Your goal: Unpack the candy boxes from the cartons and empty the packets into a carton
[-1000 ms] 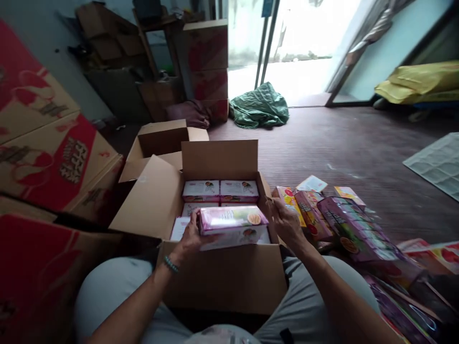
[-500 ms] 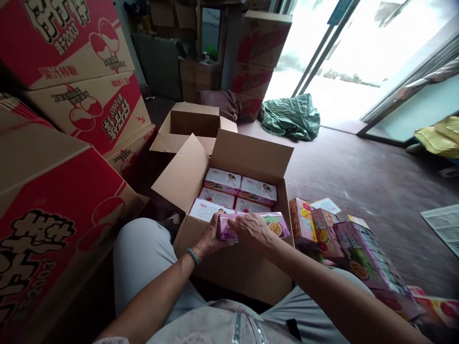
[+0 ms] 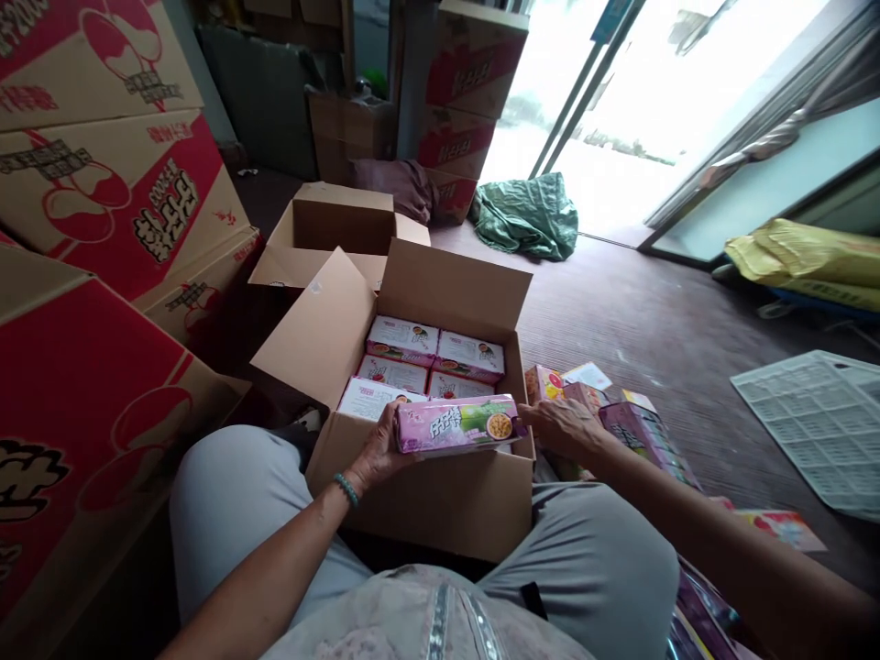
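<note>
The left hand (image 3: 378,449) grips the pack (image 3: 446,426) by its left end, the right hand's (image 3: 564,426) grip is unclear, so best steady it level above the box (image 3: 440,509)

The purple box (image 3: 457,425) reads "仔仔棒" in pale, dark-edged characters, and the stacked red-and-tan carton (image 3: 124,197) at left bears the same characters beside "2003".

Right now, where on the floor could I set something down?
Bare floor between the green bundle, yellow bags and white lattice panel has room. It's crowded right of the packed carton, where printed boxes cluster near the right hand.
</note>
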